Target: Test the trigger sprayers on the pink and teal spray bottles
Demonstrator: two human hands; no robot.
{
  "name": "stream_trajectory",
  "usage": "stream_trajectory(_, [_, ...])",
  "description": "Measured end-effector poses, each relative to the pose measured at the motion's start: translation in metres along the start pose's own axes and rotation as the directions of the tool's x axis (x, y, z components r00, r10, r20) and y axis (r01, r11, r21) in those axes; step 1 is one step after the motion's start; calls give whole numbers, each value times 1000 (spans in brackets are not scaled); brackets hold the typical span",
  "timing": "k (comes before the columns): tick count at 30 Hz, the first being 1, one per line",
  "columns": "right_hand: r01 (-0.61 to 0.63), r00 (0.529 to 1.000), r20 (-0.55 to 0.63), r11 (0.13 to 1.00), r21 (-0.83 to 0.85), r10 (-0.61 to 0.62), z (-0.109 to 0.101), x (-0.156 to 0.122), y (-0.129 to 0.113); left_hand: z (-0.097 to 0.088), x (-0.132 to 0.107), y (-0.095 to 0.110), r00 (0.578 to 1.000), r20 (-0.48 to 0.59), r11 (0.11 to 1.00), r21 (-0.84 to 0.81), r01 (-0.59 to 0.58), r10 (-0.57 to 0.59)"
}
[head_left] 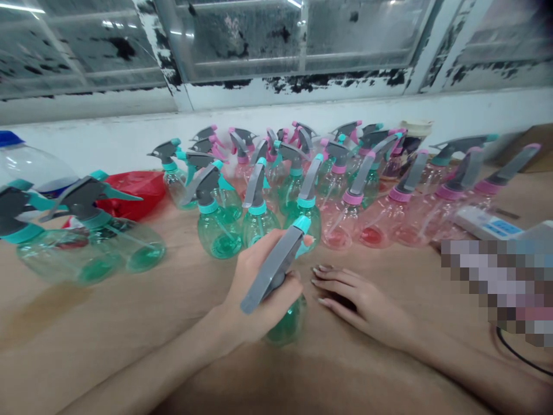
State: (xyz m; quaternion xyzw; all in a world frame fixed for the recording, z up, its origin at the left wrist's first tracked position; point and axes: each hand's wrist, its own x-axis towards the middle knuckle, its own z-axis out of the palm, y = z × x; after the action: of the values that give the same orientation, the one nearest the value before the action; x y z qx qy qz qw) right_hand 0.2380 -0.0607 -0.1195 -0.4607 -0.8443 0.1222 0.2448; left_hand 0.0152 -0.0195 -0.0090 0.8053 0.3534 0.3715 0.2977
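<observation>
My left hand [239, 285] is wrapped round the neck of a green see-through spray bottle [288, 324], just in front of me. This bottle has a grey trigger head with a teal nozzle pointing away from me. The fingers partly hide its trigger and collar. My right hand [360, 302] lies on the wooden table to the right of that bottle, fingers stretched out and holding nothing. Just beyond the hands stand more green spray bottles [220, 236] with teal collars. Pink spray bottles [339, 227] with pink collars continue the row to the right.
Two green spray bottles [144, 245] stand at the left, near a red plastic bag [138, 196] and a clear container with a blue lid [34, 167]. A white device [490, 222] and a cardboard box [527, 150] are at the right. Windows line the back wall.
</observation>
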Motion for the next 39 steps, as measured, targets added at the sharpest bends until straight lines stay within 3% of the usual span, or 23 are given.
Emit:
stream_trajectory(16, [-6, 1000, -29, 999, 45, 8, -2, 1, -2, -2, -1, 11, 998, 31, 998, -20, 64, -64])
stream_trajectory(25, [-6, 1000, -23, 999, 46, 7, -2, 1, -2, -5, -1, 0, 996, 53, 996, -56, -62, 65])
stream_trajectory(39, [21, 999, -41, 998, 62, -18, -2, 1, -1, -3, 4, 9, 996, 82, 998, -60, 32, -27])
